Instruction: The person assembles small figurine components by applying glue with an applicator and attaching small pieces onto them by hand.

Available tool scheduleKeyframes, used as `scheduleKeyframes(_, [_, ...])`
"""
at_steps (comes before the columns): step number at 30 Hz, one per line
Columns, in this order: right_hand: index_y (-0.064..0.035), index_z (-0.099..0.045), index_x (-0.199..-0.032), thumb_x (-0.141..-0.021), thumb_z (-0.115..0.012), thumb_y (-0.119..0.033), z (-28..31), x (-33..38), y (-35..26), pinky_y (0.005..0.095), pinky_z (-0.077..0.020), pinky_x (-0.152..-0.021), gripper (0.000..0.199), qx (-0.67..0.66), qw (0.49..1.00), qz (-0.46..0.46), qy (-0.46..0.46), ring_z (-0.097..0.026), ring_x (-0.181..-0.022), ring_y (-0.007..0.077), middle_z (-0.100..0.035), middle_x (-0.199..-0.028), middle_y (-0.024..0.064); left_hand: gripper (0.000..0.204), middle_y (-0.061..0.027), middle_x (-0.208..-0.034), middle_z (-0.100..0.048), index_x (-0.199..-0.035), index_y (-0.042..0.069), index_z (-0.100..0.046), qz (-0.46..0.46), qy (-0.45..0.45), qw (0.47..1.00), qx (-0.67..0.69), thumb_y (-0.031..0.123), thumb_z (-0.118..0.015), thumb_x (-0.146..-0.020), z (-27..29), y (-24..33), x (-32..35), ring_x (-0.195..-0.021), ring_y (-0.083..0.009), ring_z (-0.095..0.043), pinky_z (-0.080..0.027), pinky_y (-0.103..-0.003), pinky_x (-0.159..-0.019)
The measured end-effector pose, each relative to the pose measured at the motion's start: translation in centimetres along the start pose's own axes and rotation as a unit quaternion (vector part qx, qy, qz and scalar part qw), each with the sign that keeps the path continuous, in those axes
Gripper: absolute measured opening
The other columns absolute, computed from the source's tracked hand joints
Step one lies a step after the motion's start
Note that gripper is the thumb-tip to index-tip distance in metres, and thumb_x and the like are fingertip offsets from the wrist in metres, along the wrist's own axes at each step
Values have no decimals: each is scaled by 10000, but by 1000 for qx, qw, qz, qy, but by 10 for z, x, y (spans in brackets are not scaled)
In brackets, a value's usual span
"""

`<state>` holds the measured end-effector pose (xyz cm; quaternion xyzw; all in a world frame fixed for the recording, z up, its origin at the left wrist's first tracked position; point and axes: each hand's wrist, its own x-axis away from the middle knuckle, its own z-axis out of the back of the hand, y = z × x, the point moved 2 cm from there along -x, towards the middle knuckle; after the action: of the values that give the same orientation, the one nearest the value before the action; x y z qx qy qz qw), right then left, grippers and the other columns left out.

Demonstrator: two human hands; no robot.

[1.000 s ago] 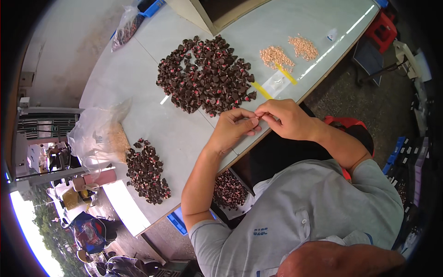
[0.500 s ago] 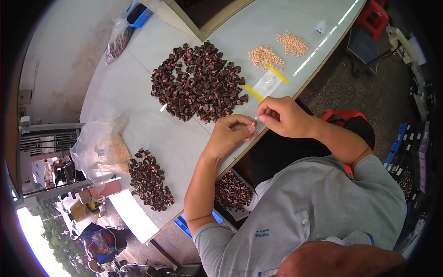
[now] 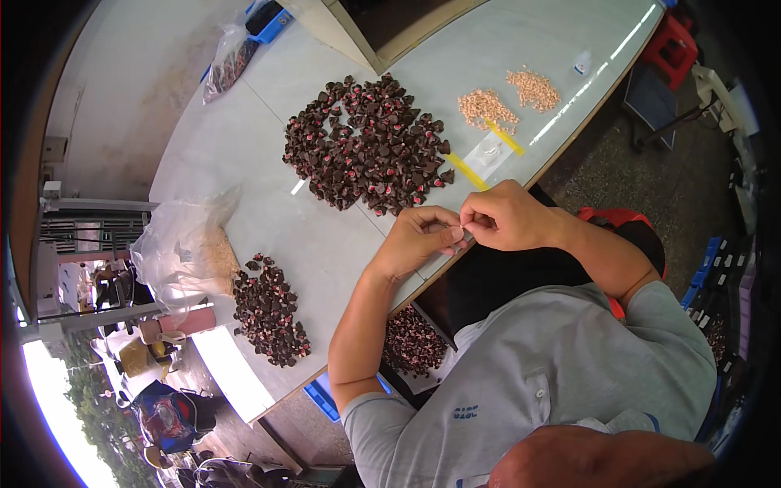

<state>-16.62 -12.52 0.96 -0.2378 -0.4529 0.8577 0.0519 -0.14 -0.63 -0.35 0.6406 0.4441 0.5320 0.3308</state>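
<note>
My left hand and my right hand meet over the near edge of the table, both closed in a pinch. Their fingertips almost touch around something tiny and pale, too small to name. Just beyond them on the table lies a white patch between two strips of yellow tape. Left of the patch spreads a large heap of small dark brown parts with red spots. Two little piles of small beige pieces lie past the tape.
A second heap of dark parts lies at the table's left, beside a clear plastic bag of beige pieces. Below the table edge is a tray of dark and pink parts. A red stool stands at the far right.
My right hand has come closer to my left, and their fingertips now meet. The view has shifted slightly, so the table appears a little further right.
</note>
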Motion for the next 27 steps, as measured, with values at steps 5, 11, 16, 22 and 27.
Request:
scheduleKeyframes(5, [-66,-608,-821,-781,-726,-60,2,-2,2,335,-478,-497,125,29,999,29,-11,-639,-538,236,-627,-614,59,152,-89,-914,-729,-991,-8,-702,0,-11,1000,2,109,-736,-900,2,-1,-1,-834,-127,-704,-539,-226,-702])
scheduleKeyframes(11, [-75,-601,-803,-774,-724,-61,5,-4,2,341,-463,-484,127,52,997,61,-16,-630,-529,245,-626,-613,57,155,-86,-911,-730,-992,-8,-701,6,-11,1000,0,114,-736,-902,0,0,-2,-824,-124,-701,-537,-225,-700])
scheduleKeyframes(16, [-77,-597,-799,-769,-716,-48,13,-8,0,343,-459,-483,126,74,994,77,-18,-625,-528,248,-617,-605,58,171,-91,-949,-730,-1021,-18,-702,4,-7,1000,1,99,-733,-901,1,0,-4,-845,-133,-705,-543,-234,-708])
scheduleKeyframes(22, [-61,-587,-780,-745,-694,2,59,-24,-4,349,-435,-487,128,188,978,75,-49,-583,-516,256,-572,-584,57,237,-111,-1098,-709,-1131,-37,-679,-19,-2,1000,13,30,-704,-905,3,-5,-2,-945,-174,-717,-558,-264,-738])
scheduleKeyframes(27, [-61,-582,-785,-792,-648,-79,90,-42,0,408,-465,-519,68,325,939,96,-60,-604,-551,304,-613,-622,81,239,-125,-1098,-702,-1133,-45,-674,-19,17,999,30,41,-700,-912,2,-3,-3,-931,-173,-709,-561,-267,-766])
